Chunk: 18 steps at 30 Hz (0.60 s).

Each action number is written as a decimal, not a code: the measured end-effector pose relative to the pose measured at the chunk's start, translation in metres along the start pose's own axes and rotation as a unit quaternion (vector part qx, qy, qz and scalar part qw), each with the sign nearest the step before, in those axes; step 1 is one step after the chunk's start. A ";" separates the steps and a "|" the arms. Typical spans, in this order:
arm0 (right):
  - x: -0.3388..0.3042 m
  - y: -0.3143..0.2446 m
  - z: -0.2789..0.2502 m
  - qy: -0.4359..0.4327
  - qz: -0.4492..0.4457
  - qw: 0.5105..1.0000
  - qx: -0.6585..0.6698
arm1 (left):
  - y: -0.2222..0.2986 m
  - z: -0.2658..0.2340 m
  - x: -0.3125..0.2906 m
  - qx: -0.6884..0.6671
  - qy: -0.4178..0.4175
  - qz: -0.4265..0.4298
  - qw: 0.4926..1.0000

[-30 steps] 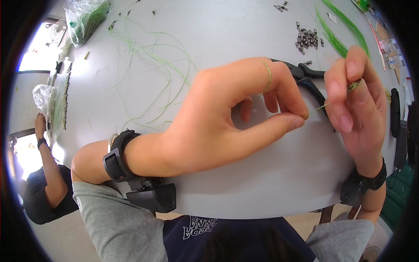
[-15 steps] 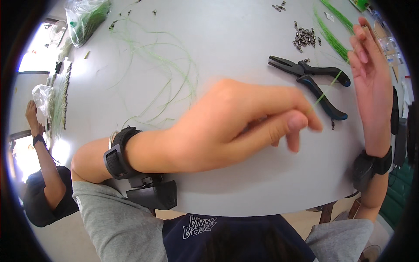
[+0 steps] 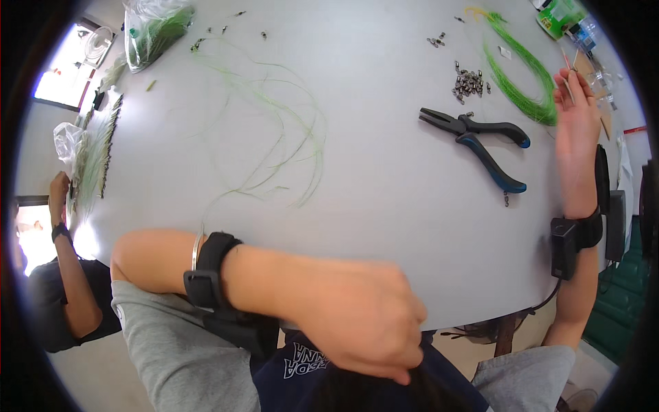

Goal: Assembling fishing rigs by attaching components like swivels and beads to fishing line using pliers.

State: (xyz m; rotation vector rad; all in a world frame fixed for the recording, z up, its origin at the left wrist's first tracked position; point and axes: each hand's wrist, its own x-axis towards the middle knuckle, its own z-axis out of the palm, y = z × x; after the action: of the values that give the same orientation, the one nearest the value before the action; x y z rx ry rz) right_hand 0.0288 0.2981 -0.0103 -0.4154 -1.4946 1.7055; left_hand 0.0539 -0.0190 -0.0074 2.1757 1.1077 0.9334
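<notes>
My left hand (image 3: 364, 319) is closed, knuckles up, in front of my chest at the table's near edge. Its fingertips are turned away, so anything inside stays hidden. At the far right, my right hand (image 3: 578, 120) has its fingers bent together beside a bundle of green line (image 3: 518, 96). Something slim and pale shows at its fingertips, too small to name. Left of that hand lie black-and-blue pliers (image 3: 473, 130), jaws pointing left. Beyond the pliers is a pile of small metal swivels (image 3: 469, 84). Loose green strands (image 3: 281, 123) spread across the middle of the table.
A clear bag of green line (image 3: 156, 34) stands at the far left. Below it, a row of pale strands (image 3: 96, 147) lies along the left edge, near another person's hand (image 3: 59, 189). A green container (image 3: 557, 17) sits at the far right corner.
My left hand has swung down from over the table toward my chest, its fingers more curled. The short green strand near its fingertips no longer shows. My right hand's fingers have bent inward.
</notes>
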 end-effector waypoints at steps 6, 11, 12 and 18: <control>-0.035 -0.011 0.023 -0.126 -0.018 0.992 0.019 | -0.010 -0.031 0.006 -0.472 0.123 -0.273 0.829; -0.080 -0.044 0.042 -0.251 -0.037 0.967 0.006 | 0.005 -0.029 0.015 -0.430 0.152 -0.272 0.847; -0.086 -0.046 0.043 -0.270 -0.015 0.963 0.012 | 0.006 -0.028 0.017 -0.368 0.210 -0.276 0.863; -0.107 -0.062 0.048 -0.330 -0.012 0.943 0.044 | 0.007 -0.055 0.022 -0.138 0.473 -0.279 0.824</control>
State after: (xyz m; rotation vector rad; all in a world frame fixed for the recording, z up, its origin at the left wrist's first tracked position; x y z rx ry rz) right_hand 0.0830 0.1850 0.0319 0.2594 -1.8557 1.9916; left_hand 0.0241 0.0036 0.0395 0.9612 1.7551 1.7847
